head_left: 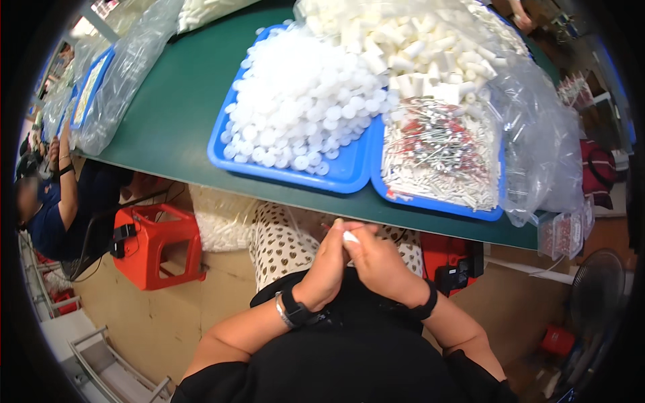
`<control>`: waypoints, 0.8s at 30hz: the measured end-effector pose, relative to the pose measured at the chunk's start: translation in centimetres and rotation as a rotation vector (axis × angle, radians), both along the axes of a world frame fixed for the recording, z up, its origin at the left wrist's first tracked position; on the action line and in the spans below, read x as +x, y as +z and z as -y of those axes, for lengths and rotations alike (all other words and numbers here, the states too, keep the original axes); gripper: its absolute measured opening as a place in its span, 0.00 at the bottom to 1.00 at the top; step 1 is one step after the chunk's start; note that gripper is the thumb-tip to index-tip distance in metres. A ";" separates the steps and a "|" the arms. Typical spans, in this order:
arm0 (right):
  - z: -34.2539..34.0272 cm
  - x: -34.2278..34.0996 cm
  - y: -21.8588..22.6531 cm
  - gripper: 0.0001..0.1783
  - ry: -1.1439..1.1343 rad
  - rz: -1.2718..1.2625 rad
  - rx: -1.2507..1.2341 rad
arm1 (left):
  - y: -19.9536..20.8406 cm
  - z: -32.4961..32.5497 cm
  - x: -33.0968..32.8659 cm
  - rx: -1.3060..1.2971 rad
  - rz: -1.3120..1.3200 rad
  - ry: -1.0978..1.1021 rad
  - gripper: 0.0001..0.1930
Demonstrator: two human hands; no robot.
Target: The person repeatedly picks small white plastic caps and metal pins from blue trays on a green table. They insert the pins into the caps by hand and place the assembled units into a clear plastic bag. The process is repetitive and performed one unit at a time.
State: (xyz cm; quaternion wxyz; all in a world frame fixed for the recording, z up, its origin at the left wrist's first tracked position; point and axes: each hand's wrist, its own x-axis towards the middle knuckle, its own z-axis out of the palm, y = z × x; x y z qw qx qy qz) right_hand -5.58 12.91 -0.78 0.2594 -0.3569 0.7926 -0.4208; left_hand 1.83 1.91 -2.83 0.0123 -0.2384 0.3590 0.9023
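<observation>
My left hand (326, 267) and my right hand (384, 263) meet in front of the table edge, above my lap, with fingers bent and pressed together. A small white piece (350, 236) shows at the right thumb, between the two hands. A thin reddish bit shows by the left fingertips, too small to name. Beyond the hands, a blue tray (295, 180) holds a heap of translucent white round caps (302, 101). The smaller blue tray (440, 206) beside it holds metal pins with red parts (437, 138) over short white sticks.
White cylindrical pieces (416, 50) lie in a clear plastic bag behind the trays. More clear plastic (537, 134) hangs at the green table's (175, 121) right end. A red stool (158, 245) stands left, near another person (57, 201). A fan (596, 289) is at right.
</observation>
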 end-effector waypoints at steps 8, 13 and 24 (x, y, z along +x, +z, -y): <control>-1.5 -1.6 1.3 0.19 0.049 -0.404 0.037 | -3.6 4.1 1.1 0.223 0.527 0.013 0.30; -5.0 -6.8 6.8 0.02 -0.212 -0.755 -0.042 | 1.4 5.1 0.3 -0.078 0.157 -0.176 0.19; -7.3 -11.6 5.8 0.07 -0.357 -0.917 0.139 | 4.9 9.0 -8.1 -1.910 -0.338 0.051 0.15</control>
